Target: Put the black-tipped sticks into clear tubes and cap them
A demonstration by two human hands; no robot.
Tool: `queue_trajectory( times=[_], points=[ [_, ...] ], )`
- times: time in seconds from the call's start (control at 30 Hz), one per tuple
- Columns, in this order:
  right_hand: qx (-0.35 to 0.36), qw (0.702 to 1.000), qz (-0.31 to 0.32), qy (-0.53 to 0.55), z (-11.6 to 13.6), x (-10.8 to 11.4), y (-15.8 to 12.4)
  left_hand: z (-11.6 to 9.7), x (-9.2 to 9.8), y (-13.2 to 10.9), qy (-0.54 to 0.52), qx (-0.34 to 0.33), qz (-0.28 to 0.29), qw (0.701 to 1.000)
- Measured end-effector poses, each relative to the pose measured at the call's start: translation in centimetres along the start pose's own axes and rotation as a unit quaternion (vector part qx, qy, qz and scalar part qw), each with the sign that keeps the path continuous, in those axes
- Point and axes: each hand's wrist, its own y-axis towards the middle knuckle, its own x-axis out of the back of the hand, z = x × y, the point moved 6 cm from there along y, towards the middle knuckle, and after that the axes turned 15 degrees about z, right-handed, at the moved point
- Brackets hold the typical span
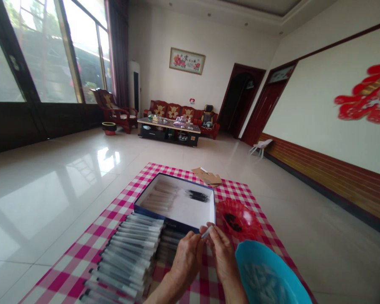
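My left hand (187, 253) and my right hand (222, 249) meet in front of the box, fingertips pinched together. Between them is a short, pale, translucent pen piece (207, 232); fingers cover its ends, so I cannot tell whether it is a cap or part of a longer pen. To the left lies a long stack of translucent pens (129, 249) with dark ends. Beyond my hands stands a shallow box (180, 211), holding clear tubes (161, 194) on its left and black pen parts (198, 196) on its right.
A blue basin (250, 257) with small translucent pieces (264, 280) sits at the right, near my right wrist. Behind it is a red scalloped bowl (248, 217) with small black pieces (232, 221). Cardboard (209, 176) lies on the far edge of the checked tablecloth (126, 202).
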Motion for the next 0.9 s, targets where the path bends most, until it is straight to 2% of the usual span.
queue_trajectory(
  times=[0.13,0.27,0.37,0.47,0.6,0.7,0.9],
  points=[
    [0.014,1.000,0.007,-0.011,0.1,-0.5,0.0,-0.2,0.7,0.1,0.025,0.021,0.009,0.999],
    [0.016,1.000,0.018,0.007,0.5,-0.8,0.2,0.1,2.7,0.2,0.052,0.021,0.050,0.997],
    [0.052,0.998,-0.030,0.025,1.7,0.6,0.3,0.7,4.5,0.6,0.090,0.009,0.100,0.991],
    [0.083,0.992,-0.074,0.052,2.6,2.2,0.2,1.0,5.3,1.0,0.162,0.008,0.147,0.976],
    [0.083,0.993,-0.074,0.040,2.3,2.7,0.1,0.7,4.4,1.1,0.242,-0.022,0.189,0.951],
    [0.075,0.995,-0.063,-0.005,1.7,2.4,0.2,1.2,3.3,0.9,0.290,-0.016,0.211,0.933],
    [0.092,0.989,-0.052,-0.107,1.9,1.6,0.2,2.3,2.7,0.5,0.315,-0.004,0.208,0.926]
  ],
)
